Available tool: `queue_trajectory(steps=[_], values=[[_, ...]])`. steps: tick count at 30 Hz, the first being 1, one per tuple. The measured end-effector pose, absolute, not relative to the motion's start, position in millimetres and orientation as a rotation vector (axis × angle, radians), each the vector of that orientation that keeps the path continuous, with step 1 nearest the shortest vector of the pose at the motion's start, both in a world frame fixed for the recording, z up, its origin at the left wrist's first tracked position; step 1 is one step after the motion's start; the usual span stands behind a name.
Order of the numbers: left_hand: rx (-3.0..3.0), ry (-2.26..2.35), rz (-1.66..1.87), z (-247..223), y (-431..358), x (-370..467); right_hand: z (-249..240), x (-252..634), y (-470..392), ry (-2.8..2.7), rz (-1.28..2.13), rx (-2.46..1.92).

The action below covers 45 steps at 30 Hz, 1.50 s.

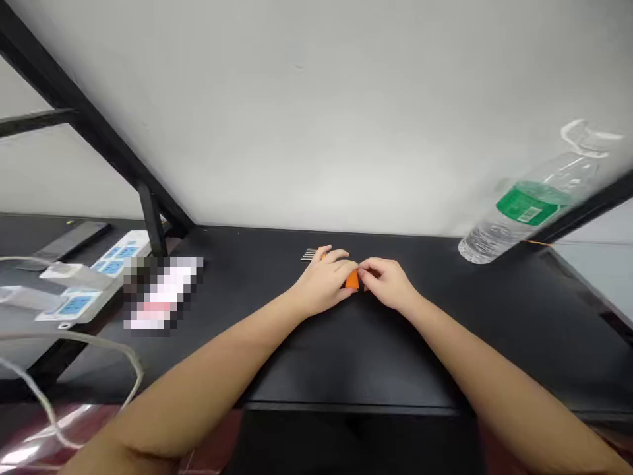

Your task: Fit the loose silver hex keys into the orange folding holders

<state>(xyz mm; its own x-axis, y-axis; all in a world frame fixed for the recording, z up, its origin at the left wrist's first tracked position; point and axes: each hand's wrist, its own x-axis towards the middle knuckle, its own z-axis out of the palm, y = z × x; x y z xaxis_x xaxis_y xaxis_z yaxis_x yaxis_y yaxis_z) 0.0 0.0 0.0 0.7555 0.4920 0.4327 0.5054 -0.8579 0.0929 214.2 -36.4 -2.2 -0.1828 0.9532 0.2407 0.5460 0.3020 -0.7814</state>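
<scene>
My left hand (pixel 326 282) is closed over an orange object (pixel 353 280), with the thumb under it and the fingers curled across its top. Only one smooth orange end shows, so its kind is hidden. Against the right end of that object, my right hand (pixel 390 282) is closed in a pinch. What its fingertips hold, if anything, cannot be made out. Just beyond my left hand lie several thin silver rods (pixel 309 254) side by side on the black table (pixel 356 356). A bit of orange shows between my left fingers near them.
A large water bottle (pixel 531 201) with a green label stands at the back right, near a black frame post. To the left are a blurred-out pale item (pixel 165 293), a white power strip (pixel 99 277) with plugs, loose white cables (pixel 131 363) and a dark flat device (pixel 72 243).
</scene>
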Motion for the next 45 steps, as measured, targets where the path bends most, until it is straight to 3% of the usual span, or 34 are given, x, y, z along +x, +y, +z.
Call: queue_trajectory(steps=[6,13,21,28,38,45], values=[[-2.909,-0.847,-0.711,-1.6,-0.1,2.1,0.8,209.0,-32.5,-1.742,0.771,-1.444],[-2.889,-0.953,-0.692,-2.7,10.0,-3.3,-2.8,227.6,-23.9,-1.486,1.098,-1.493],[-2.978,-1.01,-0.637,-2.5,12.3,-6.7,19.0,234.7,-36.1,-1.623,1.084,-1.716],[-2.978,-1.013,-0.645,-3.8,12.5,-6.8,21.1,230.8,-39.6,-1.632,1.255,-1.595],[-2.982,-1.03,-0.639,-4.6,13.1,-6.5,26.3,233.4,-41.1,-2.03,0.668,-2.038],[-2.996,-1.021,-0.618,-1.8,11.6,-5.3,10.6,237.2,-37.3,-2.141,0.254,-1.846]])
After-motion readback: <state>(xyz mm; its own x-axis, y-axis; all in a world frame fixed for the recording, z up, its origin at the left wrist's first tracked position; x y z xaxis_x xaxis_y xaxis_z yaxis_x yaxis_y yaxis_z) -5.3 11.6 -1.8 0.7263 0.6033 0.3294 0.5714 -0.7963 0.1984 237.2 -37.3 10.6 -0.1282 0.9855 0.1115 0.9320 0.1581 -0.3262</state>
